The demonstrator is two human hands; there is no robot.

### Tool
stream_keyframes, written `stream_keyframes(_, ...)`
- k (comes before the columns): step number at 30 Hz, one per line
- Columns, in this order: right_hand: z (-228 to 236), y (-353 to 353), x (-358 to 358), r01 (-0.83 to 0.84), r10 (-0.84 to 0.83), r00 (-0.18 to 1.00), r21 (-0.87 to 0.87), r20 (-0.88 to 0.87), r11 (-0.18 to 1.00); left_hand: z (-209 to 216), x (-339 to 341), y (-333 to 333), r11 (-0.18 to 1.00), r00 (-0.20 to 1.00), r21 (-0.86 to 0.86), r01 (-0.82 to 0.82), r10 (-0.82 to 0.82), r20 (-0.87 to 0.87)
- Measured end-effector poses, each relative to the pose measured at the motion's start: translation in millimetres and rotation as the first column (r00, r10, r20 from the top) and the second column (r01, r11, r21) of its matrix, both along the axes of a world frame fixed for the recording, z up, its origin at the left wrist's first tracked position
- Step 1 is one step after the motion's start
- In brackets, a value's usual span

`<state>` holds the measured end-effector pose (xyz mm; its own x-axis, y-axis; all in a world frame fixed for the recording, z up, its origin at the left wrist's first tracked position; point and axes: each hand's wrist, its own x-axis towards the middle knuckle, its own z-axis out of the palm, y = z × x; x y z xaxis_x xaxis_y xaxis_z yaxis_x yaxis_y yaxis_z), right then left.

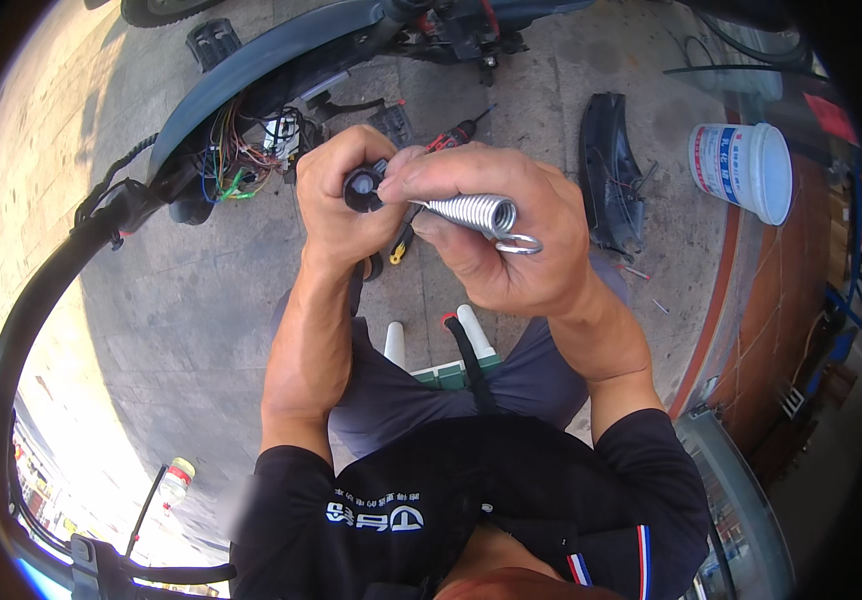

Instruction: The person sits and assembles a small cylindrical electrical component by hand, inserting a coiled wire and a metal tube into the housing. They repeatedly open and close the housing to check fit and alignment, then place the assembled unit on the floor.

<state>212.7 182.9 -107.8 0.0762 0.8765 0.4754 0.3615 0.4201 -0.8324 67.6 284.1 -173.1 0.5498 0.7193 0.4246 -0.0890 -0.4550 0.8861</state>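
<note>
My left hand (329,205) is closed around a dark, round-ended part (362,190) with a hollow, lighter centre; most of it is hidden in the fist. Pinched between thumb and fingers of my right hand (536,205) is a silver coil spring (469,210). The spring's wire hook (519,244) points right, while its other end runs toward the dark part. My hands nearly meet, with the right fingertips at the rim of the dark part. Whether the spring's far end is attached to it, I cannot tell.
Ahead is a partly dismantled two-wheeler with a dark curved body (241,85) and exposed coloured wires (241,150). A red-and-black tool (454,136) and a yellow-handled tool (403,243) lie on the ground. At the right are a black plastic panel (606,170) and a white bucket (741,170).
</note>
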Motion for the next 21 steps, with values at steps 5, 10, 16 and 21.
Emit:
stream_keyframes(5,-0.5,2.6,-1.7,0.006,-0.006,1.000,-0.008,-0.004,1.000,1.2,-2.2,1.1,1.000,1.000,-0.013,-0.007,0.007,-0.016)
stream_keyframes(10,-0.9,4.5,-3.9,0.020,-0.021,0.999,0.026,0.035,0.999,0.0,-1.8,1.2,1.000,1.000,0.003,-0.016,0.016,0.007)
stream_keyframes(16,-1.6,4.7,-5.7,0.049,-0.052,0.997,0.045,0.065,0.998,-0.7,-0.7,0.2,0.999,0.999,0.023,-0.039,0.039,0.010)
stream_keyframes(21,-2.6,5.2,-6.1,0.060,-0.061,0.995,0.018,0.082,0.998,-0.8,0.5,-0.6,0.994,0.996,0.068,-0.081,0.084,-0.033)
